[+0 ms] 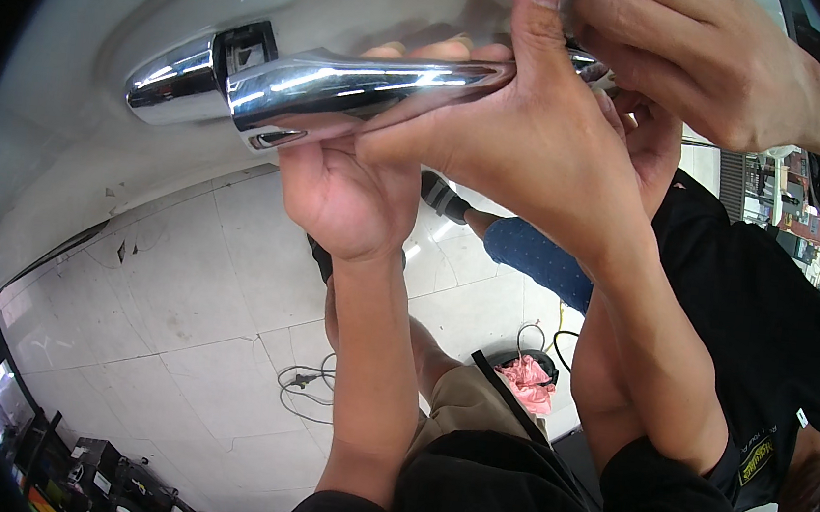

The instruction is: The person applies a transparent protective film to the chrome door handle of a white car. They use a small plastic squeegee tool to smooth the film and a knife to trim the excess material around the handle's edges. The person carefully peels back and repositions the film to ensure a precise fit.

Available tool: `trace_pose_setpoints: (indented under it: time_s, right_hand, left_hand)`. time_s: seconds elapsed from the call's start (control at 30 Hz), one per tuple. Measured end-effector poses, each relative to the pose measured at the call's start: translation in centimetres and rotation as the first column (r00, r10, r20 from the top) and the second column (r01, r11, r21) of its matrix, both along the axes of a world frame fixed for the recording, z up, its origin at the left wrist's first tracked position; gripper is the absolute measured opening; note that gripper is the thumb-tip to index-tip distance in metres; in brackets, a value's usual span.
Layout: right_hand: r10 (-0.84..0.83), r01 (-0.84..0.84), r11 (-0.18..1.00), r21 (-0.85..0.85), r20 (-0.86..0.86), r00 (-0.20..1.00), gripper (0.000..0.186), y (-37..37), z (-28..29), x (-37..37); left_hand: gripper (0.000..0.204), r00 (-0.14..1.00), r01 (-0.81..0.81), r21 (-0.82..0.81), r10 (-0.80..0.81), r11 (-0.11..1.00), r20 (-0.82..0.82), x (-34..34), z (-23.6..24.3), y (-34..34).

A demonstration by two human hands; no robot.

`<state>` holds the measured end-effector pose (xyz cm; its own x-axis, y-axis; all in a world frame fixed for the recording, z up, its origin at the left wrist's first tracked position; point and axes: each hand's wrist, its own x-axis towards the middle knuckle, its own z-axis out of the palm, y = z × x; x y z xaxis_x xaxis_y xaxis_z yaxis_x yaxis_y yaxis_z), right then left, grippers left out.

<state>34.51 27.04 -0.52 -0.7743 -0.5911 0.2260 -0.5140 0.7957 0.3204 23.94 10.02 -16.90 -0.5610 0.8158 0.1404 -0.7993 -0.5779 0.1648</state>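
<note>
The left hand (pixel 352 191) is cupped with its palm up under a long shiny metal handle (pixel 347 87), and its fingers curl up behind it. The handle is smooth like a mirror, round and fat near the left hand and thinner toward the right hand (pixel 549 141). The right hand lies against that thin part with its thumb sticking straight up; its fingers are mostly hidden, so I cannot tell if they pinch. Fingertips peek over the handle's top edge. A little oval slot (pixel 278 139) sits just left of the left palm. Farther left, past a black square gap (pixel 247 48), is a shiny rounded cap (pixel 172 85) on the smooth, pale, curvy door (pixel 57 123). Just right of the right thumb, another person's hand (pixel 690 61) has bent fingers by the handle's far end; I cannot tell what they pinch. That person's soft black shirt (pixel 727 247) is right of the right wrist, and their blue dotted pants (pixel 534 253) show below the right hand. Below the left hand are flat, pale floor tiles (pixel 218 307), a thin, loopy cord (pixel 304 381), and a crumpled pink cloth (pixel 526 384) in a round black bin (pixel 545 366).
</note>
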Motion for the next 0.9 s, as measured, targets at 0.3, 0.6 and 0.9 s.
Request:
trace_pose_setpoints:
  time_s: [0.3, 0.6, 0.9]
  right_hand:
    - [0.191, -0.195, 0.976, 0.101, 0.047, 0.981, 0.021, 3.0, 3.1, -0.2]
    - [0.272, -0.287, 0.938, 0.193, 0.098, 0.957, 0.020, 3.6, 3.8, -0.3]
    - [0.123, -0.253, 0.929, 0.272, 0.418, 0.900, 0.019, 2.9, 6.7, -0.3]
  left_hand:
    - [0.061, 1.000, 0.004, 0.022, -0.004, 1.000, -0.003, 0.0, 0.1, 0.2]
    - [0.062, 1.000, 0.003, 0.049, -0.003, 0.999, 0.007, 0.0, 0.0, 0.2]
    - [0.061, 1.000, 0.013, 0.073, -0.013, 0.997, -0.004, 0.4, 0.1, 0.4]
